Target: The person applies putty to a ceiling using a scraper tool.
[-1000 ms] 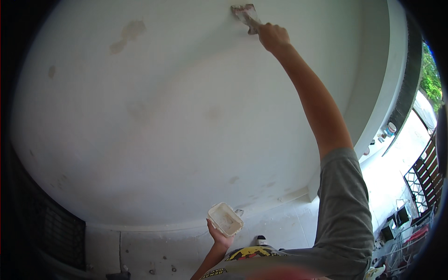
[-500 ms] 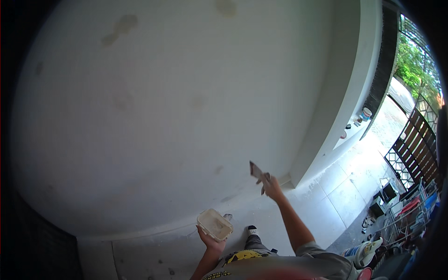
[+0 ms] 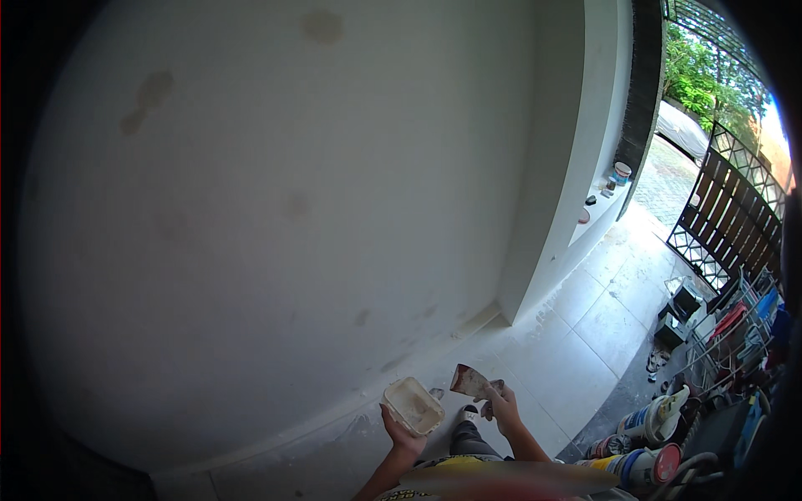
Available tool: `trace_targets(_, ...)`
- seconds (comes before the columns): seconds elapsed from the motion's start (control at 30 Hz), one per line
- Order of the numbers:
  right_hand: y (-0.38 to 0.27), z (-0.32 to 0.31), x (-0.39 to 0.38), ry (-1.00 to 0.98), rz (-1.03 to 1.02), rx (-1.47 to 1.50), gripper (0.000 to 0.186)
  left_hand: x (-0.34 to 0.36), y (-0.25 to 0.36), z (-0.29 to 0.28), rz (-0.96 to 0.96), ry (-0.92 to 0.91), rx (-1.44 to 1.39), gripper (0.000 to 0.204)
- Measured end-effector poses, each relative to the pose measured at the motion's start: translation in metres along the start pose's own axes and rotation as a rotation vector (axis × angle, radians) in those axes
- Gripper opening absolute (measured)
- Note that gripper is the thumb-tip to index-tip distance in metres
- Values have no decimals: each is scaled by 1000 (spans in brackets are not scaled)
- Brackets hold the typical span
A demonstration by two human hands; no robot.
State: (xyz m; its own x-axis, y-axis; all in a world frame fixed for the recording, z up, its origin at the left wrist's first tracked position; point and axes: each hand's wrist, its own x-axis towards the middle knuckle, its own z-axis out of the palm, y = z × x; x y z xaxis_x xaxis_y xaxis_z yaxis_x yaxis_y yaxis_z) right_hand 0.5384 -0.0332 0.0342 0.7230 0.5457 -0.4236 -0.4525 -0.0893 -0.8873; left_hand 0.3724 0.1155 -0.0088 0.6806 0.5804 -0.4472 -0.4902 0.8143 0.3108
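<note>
Right hand [image 3: 501, 411]: closed round the handle of a broad scraper [image 3: 470, 382], blade stained, pointing up and left. A small dark part shows below the grip; cannot tell what it is. Left hand [image 3: 403, 436]: gripping a pale square tub [image 3: 409, 399] from beneath and the near left side, mouth tipped up, whitish residue inside. Scraper just right of the tub, apart from it.

Handling, my judgement: hold the tub steady and level, fingers clear of the rim; bring the blade in edge first, wipe both faces on the rim, keep the load small and central, wrist loose.

Outward: a foot [image 3: 470, 412] on the floor [image 3: 576, 359] below, between the hands. Ahead, a pale wall [image 3: 376, 167] with tan patches [image 3: 322, 27], some smudges low down. Right, a projecting pillar [image 3: 547, 167], likely to limit a sideways sweep. Beyond it, a ledge with a small pot [image 3: 621, 172]. Lower right, paint buckets [image 3: 647, 424] and a metal rack [image 3: 735, 330], which would probably hamper a step back that way; slatted gate [image 3: 725, 196] farther off
</note>
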Motion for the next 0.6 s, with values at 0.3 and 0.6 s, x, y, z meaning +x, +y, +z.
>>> trace_targets(0.3, -4, 9, 16, -97, -89, -145, 31, 1, -15, -10, 74, -47, -47, 72)
trace_targets(0.6, -41, 19, 87, -340, -314, -163, 47, 18, -39, -25, 235, -102, -88, 69)
